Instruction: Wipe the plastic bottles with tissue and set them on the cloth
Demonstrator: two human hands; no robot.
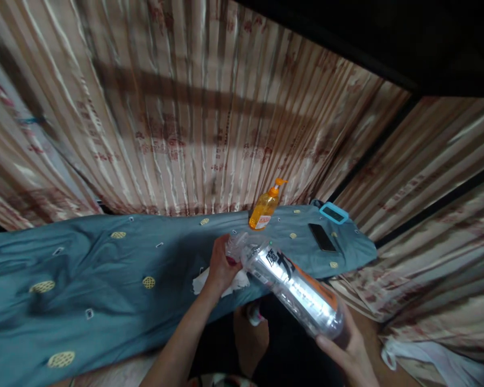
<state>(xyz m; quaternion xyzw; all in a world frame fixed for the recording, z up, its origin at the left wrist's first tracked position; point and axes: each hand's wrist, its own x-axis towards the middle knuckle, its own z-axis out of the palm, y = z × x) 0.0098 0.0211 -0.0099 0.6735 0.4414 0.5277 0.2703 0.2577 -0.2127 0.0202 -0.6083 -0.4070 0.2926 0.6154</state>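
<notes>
A large clear plastic bottle (294, 290) with a silver and orange label is tilted in front of me, its base toward the lower right. My right hand (349, 346) is wrapped around the base end. At the upper left end, my left hand (221, 266) is closed on the clear plastic around the neck; the exact shape of that plastic is blurred, and some fingers are hidden. A crumpled white tissue (236, 282) lies on the cover just below my left hand. Beyond the bottle stands an orange pump bottle (264, 210), upright.
A blue-green patterned cover (116, 269) spreads over a long surface. A dark phone (321, 237) and a light-blue framed device (333, 213) lie at its right end. Pleated curtains (193, 134) hang behind. White cloth or plastic (435, 357) is at lower right.
</notes>
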